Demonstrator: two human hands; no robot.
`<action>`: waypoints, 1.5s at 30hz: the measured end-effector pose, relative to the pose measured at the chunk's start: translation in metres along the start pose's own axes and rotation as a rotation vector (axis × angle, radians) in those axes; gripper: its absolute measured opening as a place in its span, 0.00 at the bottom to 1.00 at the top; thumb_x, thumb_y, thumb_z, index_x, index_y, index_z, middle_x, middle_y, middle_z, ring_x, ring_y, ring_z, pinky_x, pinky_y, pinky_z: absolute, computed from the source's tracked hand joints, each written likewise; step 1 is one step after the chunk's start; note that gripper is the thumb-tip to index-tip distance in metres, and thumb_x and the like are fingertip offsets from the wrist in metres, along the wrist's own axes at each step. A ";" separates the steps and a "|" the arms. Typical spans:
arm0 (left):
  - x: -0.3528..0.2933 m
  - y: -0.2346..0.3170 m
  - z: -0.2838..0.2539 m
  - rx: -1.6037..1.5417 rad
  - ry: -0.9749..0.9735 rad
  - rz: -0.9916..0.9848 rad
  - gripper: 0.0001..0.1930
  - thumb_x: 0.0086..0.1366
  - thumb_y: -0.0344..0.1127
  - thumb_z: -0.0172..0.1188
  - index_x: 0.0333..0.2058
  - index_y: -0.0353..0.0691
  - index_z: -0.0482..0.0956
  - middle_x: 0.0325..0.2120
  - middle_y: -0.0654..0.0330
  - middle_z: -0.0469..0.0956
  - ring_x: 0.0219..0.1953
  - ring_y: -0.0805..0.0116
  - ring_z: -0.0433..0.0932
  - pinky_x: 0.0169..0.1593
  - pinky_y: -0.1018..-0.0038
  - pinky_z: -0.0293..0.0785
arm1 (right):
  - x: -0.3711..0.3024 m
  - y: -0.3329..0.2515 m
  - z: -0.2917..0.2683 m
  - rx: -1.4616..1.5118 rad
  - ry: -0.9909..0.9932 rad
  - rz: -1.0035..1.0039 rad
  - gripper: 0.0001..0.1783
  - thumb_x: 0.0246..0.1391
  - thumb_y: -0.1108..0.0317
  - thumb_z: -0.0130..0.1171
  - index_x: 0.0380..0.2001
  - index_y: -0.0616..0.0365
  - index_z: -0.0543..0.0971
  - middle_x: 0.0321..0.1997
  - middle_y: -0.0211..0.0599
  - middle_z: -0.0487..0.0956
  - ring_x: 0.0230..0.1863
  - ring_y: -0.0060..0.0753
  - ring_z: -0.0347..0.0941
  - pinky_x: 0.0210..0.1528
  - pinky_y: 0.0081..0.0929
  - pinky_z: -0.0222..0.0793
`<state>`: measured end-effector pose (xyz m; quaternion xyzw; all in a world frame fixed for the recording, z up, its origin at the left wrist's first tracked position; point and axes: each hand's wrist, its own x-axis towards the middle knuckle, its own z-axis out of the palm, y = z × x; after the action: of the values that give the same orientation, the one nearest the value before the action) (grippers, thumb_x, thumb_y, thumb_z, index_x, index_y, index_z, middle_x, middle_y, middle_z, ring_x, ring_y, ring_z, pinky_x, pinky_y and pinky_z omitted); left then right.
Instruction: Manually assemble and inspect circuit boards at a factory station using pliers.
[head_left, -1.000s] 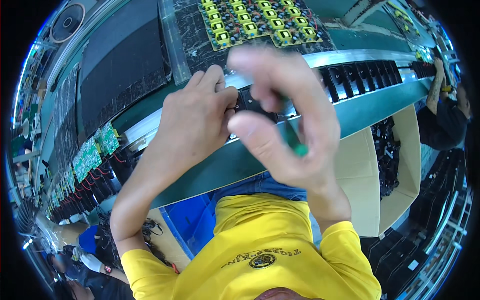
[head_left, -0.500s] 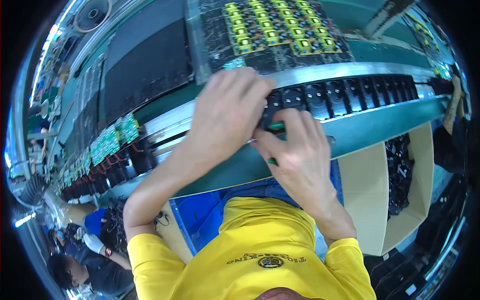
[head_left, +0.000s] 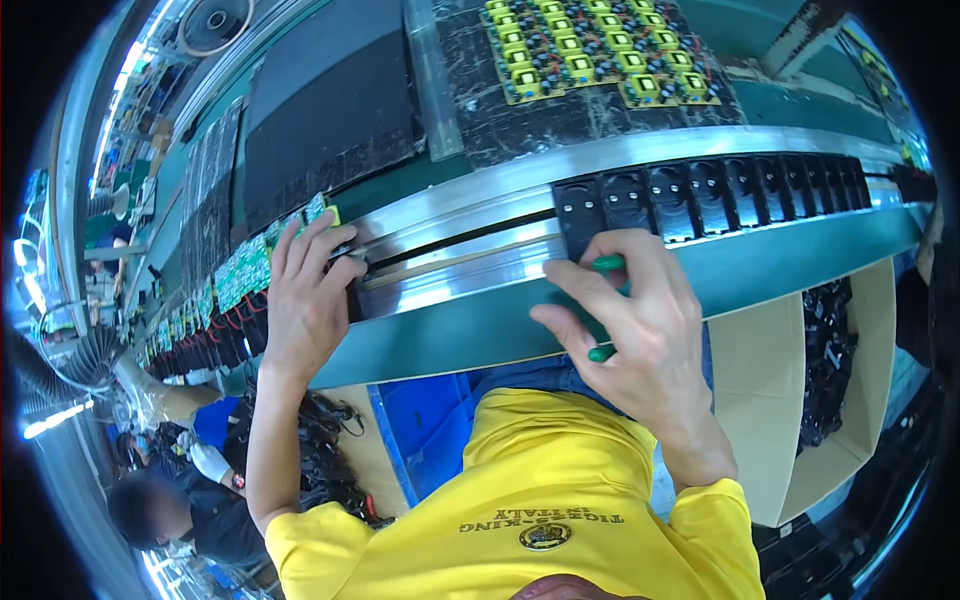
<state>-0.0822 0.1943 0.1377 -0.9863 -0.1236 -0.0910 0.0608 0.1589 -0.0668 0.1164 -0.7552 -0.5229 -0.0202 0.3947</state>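
Across the workshop runs a teal bench (head_left: 450, 338), bending with the lens. Nearest is the person's yellow shirt (head_left: 560, 480), with blue jeans (head_left: 575, 378) just past its hem. Beside the jeans, on the left, sits a blue bin (head_left: 425, 430); further left lies a tangle of black cables (head_left: 325, 450). On the right stands an open cardboard box (head_left: 757, 390) with black parts (head_left: 828, 360) heaped in it.

At the bench, the right hand (head_left: 640, 310) is curled around a green tool (head_left: 602, 354), both green ends showing between its fingers. It is at the near edge of the leftmost of the black cases (head_left: 690, 195); whether hand or tool touches that case I cannot tell. The left hand (head_left: 312, 290) is well apart, fingers bent over the near end of a row of green boards (head_left: 243, 274); whether it grips one I cannot tell. Red wires (head_left: 222, 322) hang from the boards.

Between the hands a metal rail (head_left: 470, 245) shows bare, a dark slot along it. To the right the cases stand side by side on it. Beyond the rail lie a dark panel (head_left: 330, 105) and, right of that, yellow-topped boards (head_left: 600, 55) in rows. Off to the left, another person's gloved hand (head_left: 210, 462) shows, and at upper left a round fan (head_left: 213, 22).
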 end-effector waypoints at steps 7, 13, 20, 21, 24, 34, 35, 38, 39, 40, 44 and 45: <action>0.116 0.045 -0.006 -0.160 0.192 0.084 0.07 0.64 0.26 0.70 0.40 0.44 0.88 0.54 0.61 0.84 0.59 0.55 0.83 0.73 0.54 0.74 | -0.001 0.003 -0.008 0.009 0.017 -0.038 0.18 0.51 0.67 0.87 0.46 0.49 0.94 0.51 0.33 0.80 0.43 0.34 0.75 0.45 0.31 0.78; 0.289 0.103 0.057 -0.213 0.096 0.083 0.12 0.70 0.45 0.77 0.43 0.44 0.91 0.42 0.57 0.84 0.45 0.50 0.88 0.49 0.54 0.85 | -0.013 0.018 -0.020 0.029 0.058 0.024 0.18 0.51 0.66 0.88 0.46 0.48 0.94 0.51 0.33 0.80 0.43 0.33 0.75 0.45 0.30 0.78; 0.328 0.131 0.095 -0.080 -0.039 0.080 0.17 0.67 0.50 0.80 0.40 0.44 0.88 0.43 0.60 0.86 0.42 0.51 0.87 0.48 0.57 0.83 | -0.024 0.046 -0.045 -0.004 0.142 0.132 0.18 0.51 0.67 0.87 0.46 0.49 0.95 0.51 0.33 0.81 0.42 0.33 0.76 0.45 0.29 0.77; 0.327 0.129 0.095 -0.113 -0.022 0.086 0.18 0.67 0.51 0.80 0.39 0.44 0.87 0.43 0.60 0.86 0.42 0.51 0.87 0.47 0.57 0.83 | -0.025 0.049 -0.047 0.001 0.156 0.140 0.18 0.51 0.67 0.87 0.47 0.49 0.95 0.51 0.33 0.81 0.42 0.33 0.76 0.44 0.29 0.77; 0.328 0.130 0.092 -0.175 0.015 0.095 0.19 0.66 0.51 0.81 0.38 0.43 0.84 0.42 0.59 0.86 0.41 0.51 0.87 0.47 0.57 0.83 | -0.027 0.055 -0.052 0.011 0.186 0.150 0.19 0.51 0.67 0.87 0.47 0.49 0.95 0.51 0.33 0.81 0.42 0.33 0.76 0.44 0.29 0.76; 0.301 0.129 0.038 -0.461 0.180 0.223 0.20 0.62 0.34 0.75 0.52 0.42 0.81 0.48 0.53 0.86 0.46 0.52 0.87 0.50 0.55 0.85 | -0.020 0.051 -0.075 0.080 0.277 0.213 0.21 0.54 0.68 0.87 0.52 0.55 0.95 0.50 0.35 0.80 0.44 0.29 0.75 0.44 0.26 0.73; 0.285 0.133 0.025 -0.601 0.218 0.241 0.23 0.61 0.30 0.74 0.54 0.43 0.80 0.49 0.53 0.85 0.46 0.53 0.86 0.50 0.57 0.85 | -0.014 0.052 -0.076 0.113 0.334 0.227 0.21 0.54 0.68 0.87 0.52 0.55 0.95 0.51 0.35 0.80 0.43 0.29 0.75 0.44 0.26 0.73; 0.230 0.144 -0.006 -0.868 0.114 0.166 0.34 0.59 0.25 0.74 0.66 0.41 0.79 0.48 0.56 0.85 0.48 0.60 0.85 0.56 0.65 0.83 | 0.005 0.055 -0.077 0.226 0.484 0.253 0.20 0.57 0.68 0.86 0.53 0.56 0.95 0.51 0.37 0.80 0.43 0.29 0.74 0.44 0.26 0.72; 0.221 0.145 -0.012 -0.869 0.118 0.168 0.34 0.59 0.25 0.74 0.66 0.41 0.79 0.48 0.56 0.85 0.48 0.60 0.85 0.56 0.65 0.83 | 0.007 0.058 -0.075 0.224 0.485 0.249 0.20 0.57 0.68 0.86 0.53 0.56 0.95 0.51 0.37 0.80 0.43 0.29 0.74 0.44 0.26 0.72; 0.214 0.147 -0.017 -0.848 0.121 0.201 0.37 0.58 0.24 0.73 0.69 0.41 0.76 0.48 0.56 0.84 0.47 0.59 0.85 0.55 0.64 0.84 | 0.008 0.062 -0.071 0.290 0.476 0.188 0.20 0.57 0.68 0.86 0.53 0.56 0.96 0.52 0.37 0.80 0.43 0.29 0.74 0.44 0.26 0.72; 0.188 0.146 -0.026 -0.780 0.136 0.272 0.46 0.57 0.18 0.69 0.76 0.41 0.69 0.47 0.54 0.83 0.44 0.56 0.85 0.52 0.63 0.84 | 0.011 0.066 -0.057 0.498 0.421 -0.007 0.20 0.59 0.69 0.86 0.54 0.56 0.96 0.52 0.38 0.81 0.42 0.29 0.72 0.45 0.26 0.71; 0.183 0.143 -0.025 -0.792 0.123 0.272 0.48 0.57 0.18 0.68 0.78 0.40 0.66 0.47 0.54 0.83 0.43 0.56 0.85 0.52 0.63 0.84 | 0.012 0.062 -0.055 0.486 0.444 -0.008 0.19 0.59 0.69 0.85 0.54 0.56 0.96 0.52 0.39 0.81 0.42 0.29 0.72 0.45 0.25 0.70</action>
<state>0.1246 0.0955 0.1840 -0.9335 0.0561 -0.1812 -0.3043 0.2355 -0.1003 0.1235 -0.6142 -0.4167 -0.0605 0.6675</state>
